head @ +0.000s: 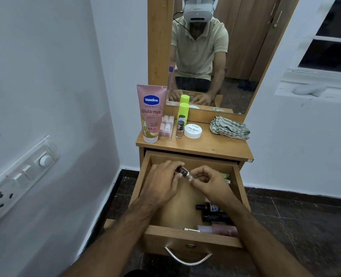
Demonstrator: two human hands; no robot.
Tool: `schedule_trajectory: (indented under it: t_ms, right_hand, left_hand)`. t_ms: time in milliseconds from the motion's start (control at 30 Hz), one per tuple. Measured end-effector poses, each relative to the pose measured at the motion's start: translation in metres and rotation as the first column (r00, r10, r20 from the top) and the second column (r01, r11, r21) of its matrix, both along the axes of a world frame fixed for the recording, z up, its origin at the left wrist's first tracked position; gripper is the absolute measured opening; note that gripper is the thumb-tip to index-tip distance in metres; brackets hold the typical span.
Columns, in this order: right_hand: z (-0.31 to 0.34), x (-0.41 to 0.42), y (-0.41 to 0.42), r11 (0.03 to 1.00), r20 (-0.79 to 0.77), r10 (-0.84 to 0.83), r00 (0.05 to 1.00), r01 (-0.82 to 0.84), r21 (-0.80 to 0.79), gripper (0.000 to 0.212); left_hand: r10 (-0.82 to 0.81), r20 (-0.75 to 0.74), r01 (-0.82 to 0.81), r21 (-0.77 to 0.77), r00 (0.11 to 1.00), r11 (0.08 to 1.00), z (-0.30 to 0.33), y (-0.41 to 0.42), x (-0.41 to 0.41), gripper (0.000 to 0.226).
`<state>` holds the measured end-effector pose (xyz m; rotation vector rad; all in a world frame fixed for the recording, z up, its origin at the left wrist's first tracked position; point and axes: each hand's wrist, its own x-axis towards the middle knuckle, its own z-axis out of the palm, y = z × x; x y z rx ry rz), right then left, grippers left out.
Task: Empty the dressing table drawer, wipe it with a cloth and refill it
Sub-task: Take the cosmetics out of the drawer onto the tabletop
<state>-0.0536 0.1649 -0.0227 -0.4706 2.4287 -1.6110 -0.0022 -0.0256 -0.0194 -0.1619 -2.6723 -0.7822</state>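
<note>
While both hands are hovering over open drawer [239, 188], left hand [161, 182] is pinching dark cap end of small bottle [183, 171], right hand [207, 181] pinching glass end. Bottle lying crosswise above drawer's back half, table [215, 145] top just beyond, so guessing it's heading there next.

Even, soft indoor light, no glare; wide-angle bends edges; sharp center, slight blur at borders.

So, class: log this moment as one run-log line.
stage: emptying | both hands: on small bottle | drawer: open, partly full | cloth: on tabletop
</note>
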Motion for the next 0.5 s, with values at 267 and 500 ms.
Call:
schedule_trajectory:
  t_ms: [267,500]
  right_hand:
    - [0.023,0.002,-0.014,0.999,-0.196,-0.035,0.98,0.038,0.009,0.027]
    - [0.063,-0.037,-0.053,0.964,-0.312,-0.244,0.918,0.266,0.03,0.028]
  left_hand:
    - [0.068,-0.065,-0.069,-0.009,0.996,0.998,0.011,0.003,0.004,0.05]
    - [0.147,-0.051,-0.149,-0.036,0.988,0.988,0.014,0.002,0.005,0.049]
